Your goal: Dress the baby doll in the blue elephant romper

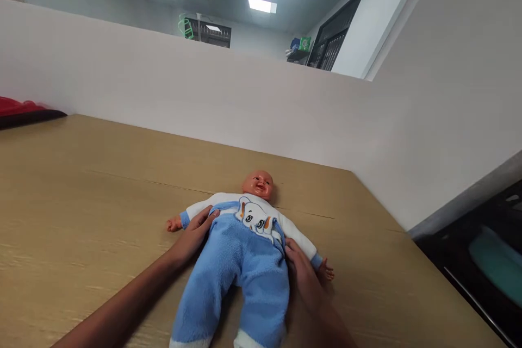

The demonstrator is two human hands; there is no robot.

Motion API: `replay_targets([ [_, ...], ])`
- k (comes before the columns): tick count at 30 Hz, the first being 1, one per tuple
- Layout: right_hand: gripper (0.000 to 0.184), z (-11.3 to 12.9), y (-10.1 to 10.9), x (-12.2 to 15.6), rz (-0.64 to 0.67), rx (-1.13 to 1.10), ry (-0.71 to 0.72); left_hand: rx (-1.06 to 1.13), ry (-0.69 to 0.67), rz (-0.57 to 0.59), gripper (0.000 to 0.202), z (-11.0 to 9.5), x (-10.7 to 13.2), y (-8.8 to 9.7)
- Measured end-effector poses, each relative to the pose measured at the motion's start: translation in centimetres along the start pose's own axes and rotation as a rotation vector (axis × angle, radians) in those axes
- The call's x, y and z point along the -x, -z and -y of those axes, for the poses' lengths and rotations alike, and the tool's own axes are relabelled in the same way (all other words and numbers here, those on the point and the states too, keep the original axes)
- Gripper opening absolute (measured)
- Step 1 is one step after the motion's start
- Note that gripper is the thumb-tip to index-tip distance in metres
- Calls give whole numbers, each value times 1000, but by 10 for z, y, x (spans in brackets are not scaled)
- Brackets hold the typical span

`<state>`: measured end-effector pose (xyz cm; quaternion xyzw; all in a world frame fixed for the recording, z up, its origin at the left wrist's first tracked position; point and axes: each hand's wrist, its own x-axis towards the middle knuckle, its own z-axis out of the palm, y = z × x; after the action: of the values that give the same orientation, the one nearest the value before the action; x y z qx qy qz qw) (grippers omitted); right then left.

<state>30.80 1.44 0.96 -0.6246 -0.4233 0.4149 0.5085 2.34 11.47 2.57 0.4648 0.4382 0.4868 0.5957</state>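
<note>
A baby doll [249, 250] lies on its back on the wooden table [81, 201], head away from me. It wears a blue fleece suit with white sleeves and an elephant picture on the chest. My left hand [191, 236] rests against the doll's side under its arm, fingers stretched out and touching the suit. My right hand [300, 274] lies against the doll's other side by the hip, fingers flat along the fabric. Neither hand lifts the doll.
A white partition wall [204, 92] runs along the table's far edge and right side. A red and black object [22, 110] sits at the far left. Dark furniture with a teal item [495, 266] stands to the right, below the table edge.
</note>
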Motion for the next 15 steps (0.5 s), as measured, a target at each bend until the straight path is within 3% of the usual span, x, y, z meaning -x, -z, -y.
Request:
replay_targets([
  [2, 44, 16, 0, 5, -12, 235, 71, -132, -67, 47, 47, -2, 1, 5],
  [4, 39, 39, -6, 9, -129, 507, 193, -231, -137, 110, 44, -6, 1, 10],
  [6, 34, 68, -18, 8, -254, 678, 384, -253, -192, 123, 40, -7, 0, 14],
  [7, 29, 83, -27, 5, -250, 721, 508, -253, -219, 116, 37, -7, -1, 15],
  [9, 21, 111, -52, -9, -106, 752, 682, -241, -268, 99, 33, -6, -1, 16],
  [11, 17, 130, -84, -31, 95, 707, 762, -219, -289, 74, 29, -3, 1, 15],
  [13, 18, 139, -117, -62, 318, 734, 723, -196, -290, 59, 26, -2, 3, 13],
  [15, 33, 137, -147, -95, 635, 870, 654, -183, -283, 54, 24, -2, 6, 11],
])
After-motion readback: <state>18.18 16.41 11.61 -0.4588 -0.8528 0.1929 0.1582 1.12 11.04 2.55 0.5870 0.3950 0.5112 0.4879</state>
